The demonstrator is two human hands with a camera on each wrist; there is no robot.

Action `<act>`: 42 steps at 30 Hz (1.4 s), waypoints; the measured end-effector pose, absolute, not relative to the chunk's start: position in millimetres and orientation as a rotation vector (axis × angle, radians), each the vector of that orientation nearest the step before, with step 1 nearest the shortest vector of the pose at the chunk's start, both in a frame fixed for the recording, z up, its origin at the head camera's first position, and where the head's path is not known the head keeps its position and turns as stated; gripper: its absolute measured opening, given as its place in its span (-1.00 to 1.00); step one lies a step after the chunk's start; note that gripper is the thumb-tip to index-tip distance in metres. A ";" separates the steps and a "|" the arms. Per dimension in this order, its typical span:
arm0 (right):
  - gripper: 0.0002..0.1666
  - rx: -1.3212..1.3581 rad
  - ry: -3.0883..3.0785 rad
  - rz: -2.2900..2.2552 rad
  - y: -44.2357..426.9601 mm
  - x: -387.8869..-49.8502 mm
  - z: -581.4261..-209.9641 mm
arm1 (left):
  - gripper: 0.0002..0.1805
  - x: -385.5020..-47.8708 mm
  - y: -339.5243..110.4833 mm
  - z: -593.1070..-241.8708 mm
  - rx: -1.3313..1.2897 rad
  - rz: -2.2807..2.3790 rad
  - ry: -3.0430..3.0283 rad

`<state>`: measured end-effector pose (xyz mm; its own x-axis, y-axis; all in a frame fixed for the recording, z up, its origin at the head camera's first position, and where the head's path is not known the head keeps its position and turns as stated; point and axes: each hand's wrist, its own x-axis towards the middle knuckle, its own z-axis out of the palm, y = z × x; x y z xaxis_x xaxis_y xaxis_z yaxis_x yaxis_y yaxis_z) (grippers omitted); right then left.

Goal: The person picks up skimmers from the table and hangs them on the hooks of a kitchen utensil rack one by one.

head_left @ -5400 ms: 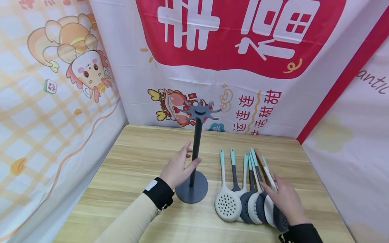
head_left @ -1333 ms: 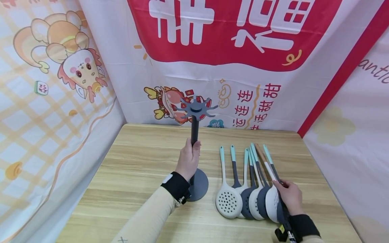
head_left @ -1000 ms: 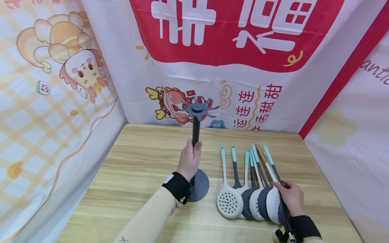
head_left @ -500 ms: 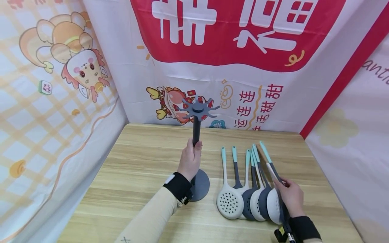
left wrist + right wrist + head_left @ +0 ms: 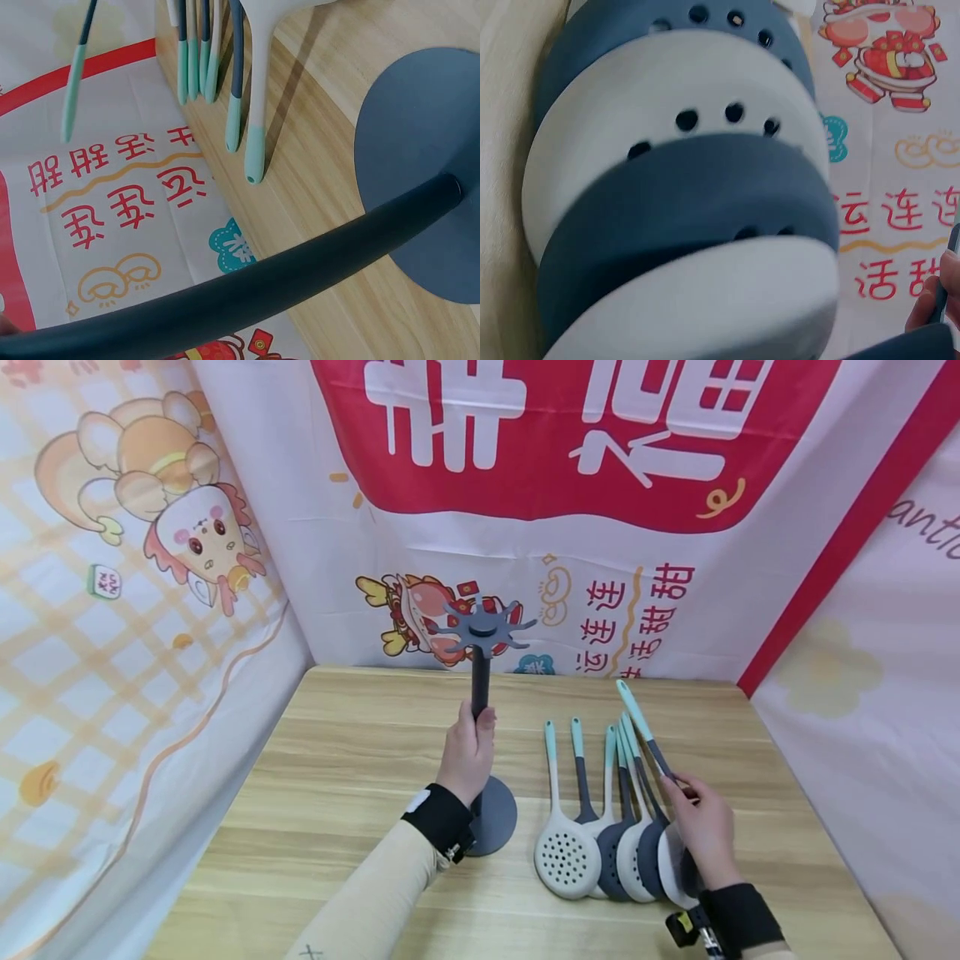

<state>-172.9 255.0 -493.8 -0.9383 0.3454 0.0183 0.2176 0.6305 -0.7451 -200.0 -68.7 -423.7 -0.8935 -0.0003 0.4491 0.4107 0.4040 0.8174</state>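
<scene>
My left hand (image 5: 465,756) wraps round the black pole (image 5: 481,685) of an upright utensil stand, whose round grey base (image 5: 497,818) rests on the table. Several curved hooks ring its top (image 5: 482,627), all bare. My right hand (image 5: 705,831) grips the dark grey stem of a skimmer with a turquoise handle end (image 5: 636,714), which slants up and left. Its head is mostly hidden behind the hand. To the left lie overlapping white and grey skimmers and ladles, a white perforated skimmer (image 5: 567,858) outermost. In the left wrist view the held handle (image 5: 73,94) hangs apart from the others.
The wood-grain table (image 5: 337,760) meets a printed cloth backdrop (image 5: 315,560) at its back edge, with cloth on both sides too. In the right wrist view the round heads (image 5: 675,82) overlap in a stack.
My left hand has gone from beside the pole to gripping it. My right hand, earlier spread over the skimmers, has taken the rightmost one; its handle end has risen and swung left.
</scene>
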 end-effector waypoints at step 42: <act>-0.52 -0.204 -2.616 1.330 204.9 -158.6 -438.9 | -0.71 -200.2 -68.0 -422.8 -0.351 -1.462 -2.279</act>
<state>-158.6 204.9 -438.9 -0.9705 0.2121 0.1149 0.0321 0.5858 -0.8098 -200.2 -68.0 -422.8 -0.8849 -0.0085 0.4657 0.4197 0.4188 0.8053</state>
